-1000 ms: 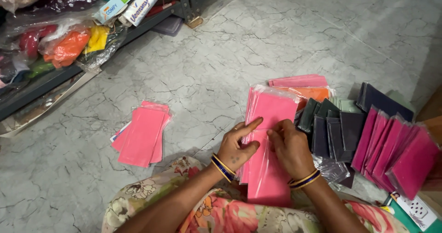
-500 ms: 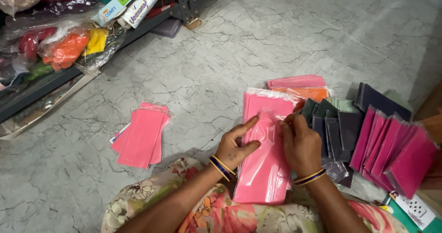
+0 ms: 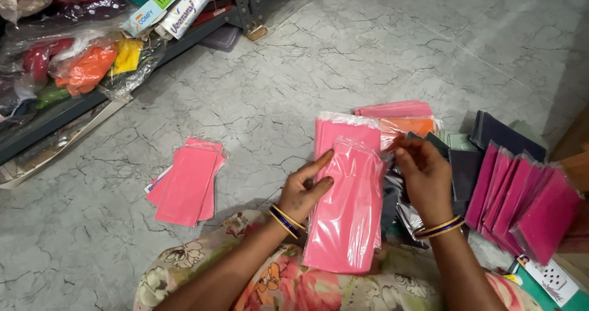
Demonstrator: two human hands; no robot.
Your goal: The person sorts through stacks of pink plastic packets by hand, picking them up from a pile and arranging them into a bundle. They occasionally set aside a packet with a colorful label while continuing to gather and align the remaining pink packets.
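We sit on a grey marble floor [image 3: 380, 47], our left hand [image 3: 304, 191] steadying the near edge of a pink packet in clear plastic [image 3: 346, 206], thumb and fingers closed on its side so the top packet lifts away from the pink stack [image 3: 343, 130] beneath it. Our right hand [image 3: 426, 179] pinches the packet's upper right corner, fingers together on the plastic wrap, which seems to keep the slippery sleeve from sliding. The packet rests tilted over our flower-print lap [image 3: 276, 283], just in front of the stack. To the right, dark packets [image 3: 460, 163] and a fanned row of magenta packets [image 3: 527, 200] stand sorted by colour, with orange packets [image 3: 411, 125] behind. Well apart to the left lies a small pile of pink packets [image 3: 184, 185], near a metal shelf [image 3: 73, 102] crammed with bagged goods.
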